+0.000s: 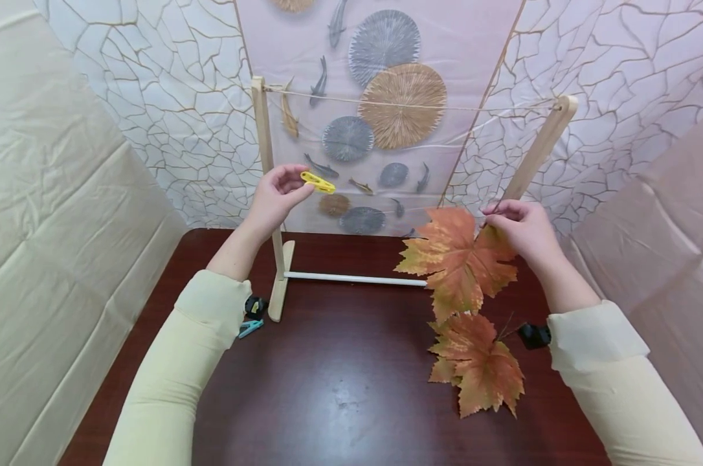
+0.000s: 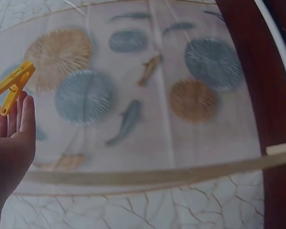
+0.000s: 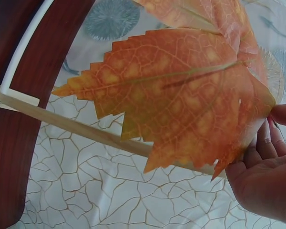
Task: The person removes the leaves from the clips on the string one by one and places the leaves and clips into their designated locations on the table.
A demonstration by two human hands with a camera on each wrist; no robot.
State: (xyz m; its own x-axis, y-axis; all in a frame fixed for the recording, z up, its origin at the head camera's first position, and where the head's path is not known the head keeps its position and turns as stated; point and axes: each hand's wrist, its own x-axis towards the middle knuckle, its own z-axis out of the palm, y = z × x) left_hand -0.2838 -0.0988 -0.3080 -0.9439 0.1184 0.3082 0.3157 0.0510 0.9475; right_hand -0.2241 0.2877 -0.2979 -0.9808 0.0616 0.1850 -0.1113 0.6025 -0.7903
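Observation:
My left hand [image 1: 280, 197] pinches a yellow clothespin [image 1: 318, 182] between thumb and fingers, near the left post of a wooden frame [image 1: 264, 129]. In the left wrist view the clothespin [image 2: 16, 86] points away from the fingertips. On the other side my right hand [image 1: 520, 230] pinches an orange artificial maple leaf [image 1: 462, 262] near its stem, in front of the right post. The right wrist view shows this leaf [image 3: 171, 81] spread wide beside the fingers. Below it, more orange maple leaves [image 1: 482, 366] lie on the table.
A string [image 1: 410, 105] runs between the tops of the two posts. A white bar [image 1: 354, 279] joins the frame low down. Near the left foot lies a light-blue clothespin [image 1: 250, 328] on the dark table [image 1: 328, 375]. Patterned cloth [image 1: 212, 129] hangs behind.

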